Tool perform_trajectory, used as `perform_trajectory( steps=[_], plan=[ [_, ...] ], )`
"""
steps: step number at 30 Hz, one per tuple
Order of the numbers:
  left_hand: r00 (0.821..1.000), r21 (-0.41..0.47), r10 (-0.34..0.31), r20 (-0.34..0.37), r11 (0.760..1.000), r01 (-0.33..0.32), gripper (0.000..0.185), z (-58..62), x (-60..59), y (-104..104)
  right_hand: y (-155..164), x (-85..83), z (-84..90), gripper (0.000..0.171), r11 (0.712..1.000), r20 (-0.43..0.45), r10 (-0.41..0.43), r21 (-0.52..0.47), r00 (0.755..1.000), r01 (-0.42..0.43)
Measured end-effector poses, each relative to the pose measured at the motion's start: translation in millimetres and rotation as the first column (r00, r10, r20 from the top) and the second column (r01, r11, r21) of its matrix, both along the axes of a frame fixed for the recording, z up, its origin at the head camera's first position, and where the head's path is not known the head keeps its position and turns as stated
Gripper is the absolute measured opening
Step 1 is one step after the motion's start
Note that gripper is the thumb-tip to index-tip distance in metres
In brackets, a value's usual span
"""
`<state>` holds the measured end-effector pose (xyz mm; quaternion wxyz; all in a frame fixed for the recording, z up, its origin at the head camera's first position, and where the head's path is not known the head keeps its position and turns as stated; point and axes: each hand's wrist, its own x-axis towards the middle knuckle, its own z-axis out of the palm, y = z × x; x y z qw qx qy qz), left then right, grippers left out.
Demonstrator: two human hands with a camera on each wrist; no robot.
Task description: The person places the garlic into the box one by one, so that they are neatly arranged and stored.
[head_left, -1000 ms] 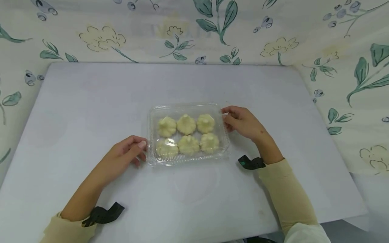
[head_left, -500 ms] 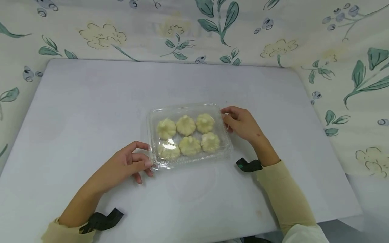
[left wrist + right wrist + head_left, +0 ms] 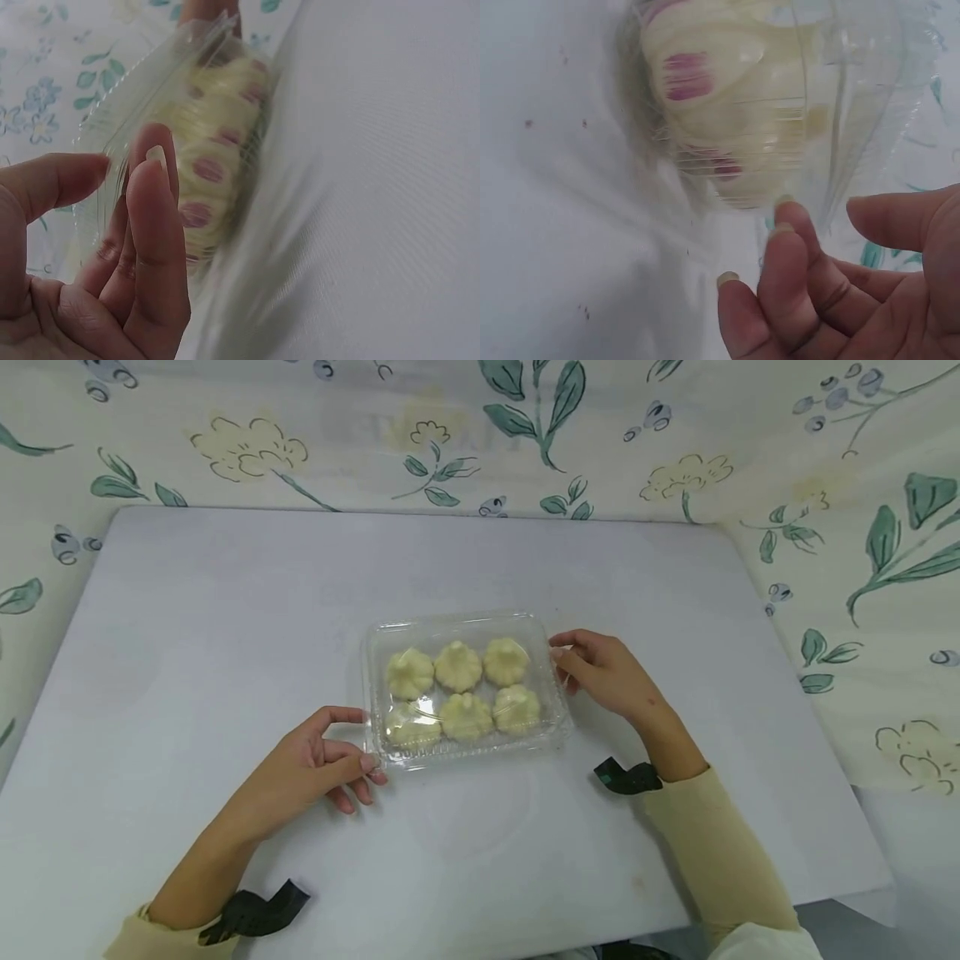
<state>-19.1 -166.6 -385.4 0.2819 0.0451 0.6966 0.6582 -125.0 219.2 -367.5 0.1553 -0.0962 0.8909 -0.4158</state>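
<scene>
Both hands, left (image 3: 318,768) and right (image 3: 603,670), pinch opposite corners of the thin clear clamshell box (image 3: 465,689) of six buns, likely light, flexible and crush-prone, best held by its rims

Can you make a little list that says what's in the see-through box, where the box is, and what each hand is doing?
box: clear plastic box with its lid shut, lying flat on the table
inside: six pale yellow buns, two rows of three
left hand: fingertips at the box's near left corner
right hand: fingertips at the box's right edge
wall: flowered cloth behind and beside the table
</scene>
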Motion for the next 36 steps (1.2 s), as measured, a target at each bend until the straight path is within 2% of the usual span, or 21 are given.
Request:
perform_trajectory(
  steps=[5,11,15,18,25,36],
  plan=[
    [1.0,-0.019,-0.001,-0.002,1.0,0.001,0.044,-0.4,0.2,1.0,10.8,18.3,5.0,0.038,0.997,0.049,0.069,-0.027,0.996,-0.068],
    [0.999,-0.036,-0.026,-0.019,0.999,0.025,0.035,0.0,0.8,0.7,22.0,43.9,11.6,0.042,0.981,0.144,0.155,-0.136,0.977,-0.136],
    [0.999,-0.034,-0.03,-0.02,0.999,0.029,0.033,-0.6,0.7,0.8,24.6,53.5,11.9,0.045,0.964,0.183,0.197,-0.215,0.963,-0.156],
    [0.999,-0.023,-0.03,-0.012,0.999,0.029,0.033,-1.7,0.3,1.9,23.5,57.0,10.3,0.047,0.955,0.193,0.212,-0.248,0.958,-0.162],
    [0.999,-0.006,-0.028,-0.018,1.0,0.028,0.031,-3.6,0.0,4.7,19.9,61.4,8.9,0.049,0.956,0.189,0.208,-0.249,0.96,-0.158],
    [1.0,0.066,-0.021,-0.01,0.998,0.022,0.029,-3.6,1.1,4.6,16.3,62.9,6.8,0.048,0.953,0.195,0.192,-0.271,0.962,-0.136]
  ],
)
